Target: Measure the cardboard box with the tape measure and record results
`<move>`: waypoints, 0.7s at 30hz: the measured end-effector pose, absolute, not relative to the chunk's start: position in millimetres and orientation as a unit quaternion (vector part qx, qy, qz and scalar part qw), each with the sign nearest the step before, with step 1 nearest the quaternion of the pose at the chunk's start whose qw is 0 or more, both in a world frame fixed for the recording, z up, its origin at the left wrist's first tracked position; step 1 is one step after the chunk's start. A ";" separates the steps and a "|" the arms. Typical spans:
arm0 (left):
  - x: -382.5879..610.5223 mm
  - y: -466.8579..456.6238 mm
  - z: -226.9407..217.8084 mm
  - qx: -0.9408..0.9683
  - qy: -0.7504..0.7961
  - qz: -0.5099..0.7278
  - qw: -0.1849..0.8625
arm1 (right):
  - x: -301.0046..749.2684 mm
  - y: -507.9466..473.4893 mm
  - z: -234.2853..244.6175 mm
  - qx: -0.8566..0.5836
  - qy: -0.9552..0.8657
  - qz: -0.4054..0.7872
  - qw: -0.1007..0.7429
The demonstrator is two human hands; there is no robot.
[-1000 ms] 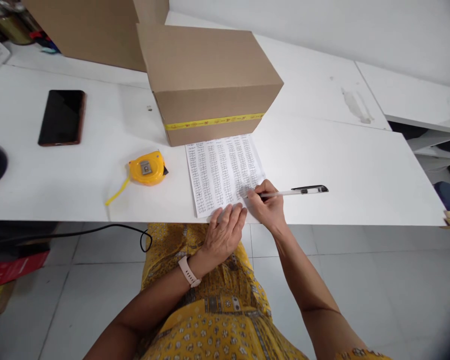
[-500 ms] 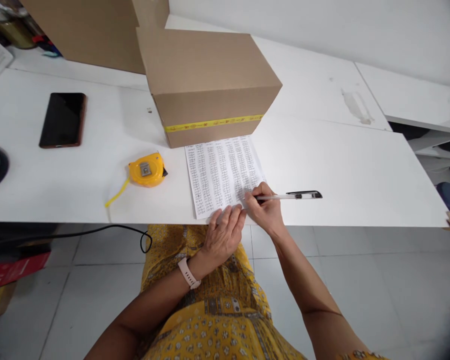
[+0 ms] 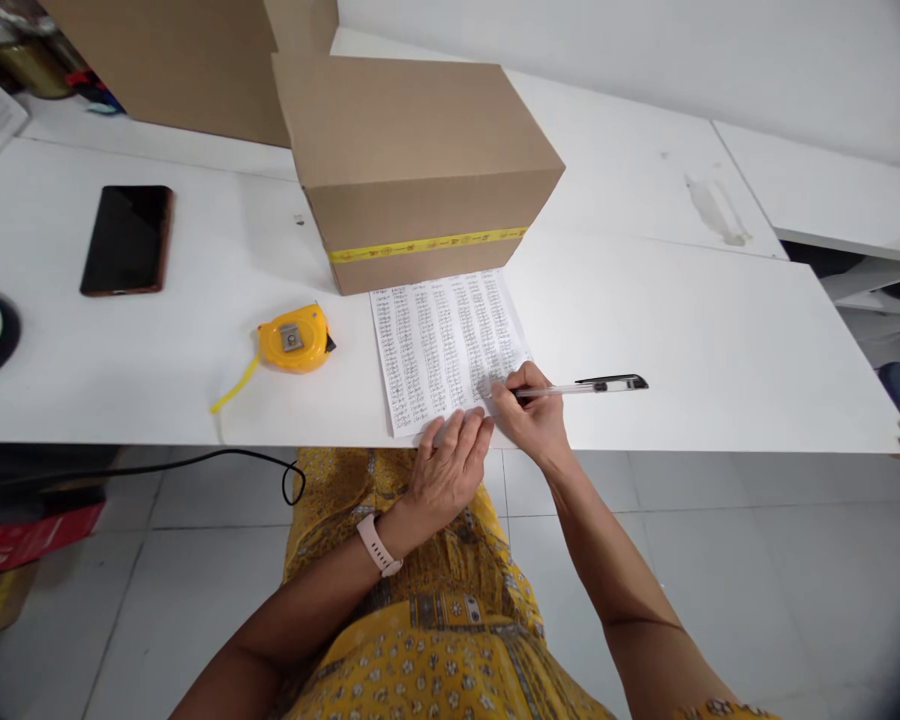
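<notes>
A white sheet of paper [image 3: 439,350] covered in columns of small handwriting lies at the front edge of the desk. My right hand [image 3: 531,415] is closed around a clear pen [image 3: 600,386] with a black cap on its back end. The pen's tip is hidden by my fingers, low on the right side of the sheet. Flat on the sheet's lower edge rest the outstretched fingers of my left hand [image 3: 450,465], with a pink band on that wrist. The far edge of the paper meets the foot of a cardboard box [image 3: 435,190] with yellow tape along it.
Left of the paper sits a yellow tape measure [image 3: 295,340] with a short strip pulled out. A dark phone [image 3: 127,240] lies farther left. Behind stands another cardboard box [image 3: 180,70]. A black cable [image 3: 217,455] hangs below the front edge of the white desk [image 3: 682,340].
Both hands hold almost the same place on the paper. The pen's back end has tipped very slightly; the camera view has shifted a little.
</notes>
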State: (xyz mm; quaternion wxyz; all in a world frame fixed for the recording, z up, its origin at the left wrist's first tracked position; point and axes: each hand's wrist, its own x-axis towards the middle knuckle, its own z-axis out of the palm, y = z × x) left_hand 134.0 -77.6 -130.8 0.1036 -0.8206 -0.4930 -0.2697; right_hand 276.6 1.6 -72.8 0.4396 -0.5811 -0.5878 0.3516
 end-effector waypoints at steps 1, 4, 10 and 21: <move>134.1 -77.5 -130.8 -0.821 -0.492 -0.270 0.104 | 276.3 1.6 -72.3 -0.581 -0.588 0.350 0.440; 134.4 -77.2 -130.9 -0.818 -0.494 -0.275 0.108 | 275.7 1.7 -70.7 -0.580 -0.586 0.351 0.444; 134.2 -77.9 -133.7 -0.819 -0.496 -0.272 0.093 | 275.9 2.3 -70.5 -0.586 -0.584 0.340 0.448; 133.9 -78.1 -134.3 -0.821 -0.494 -0.270 0.095 | 277.2 3.0 -71.8 -0.584 -0.574 0.355 0.452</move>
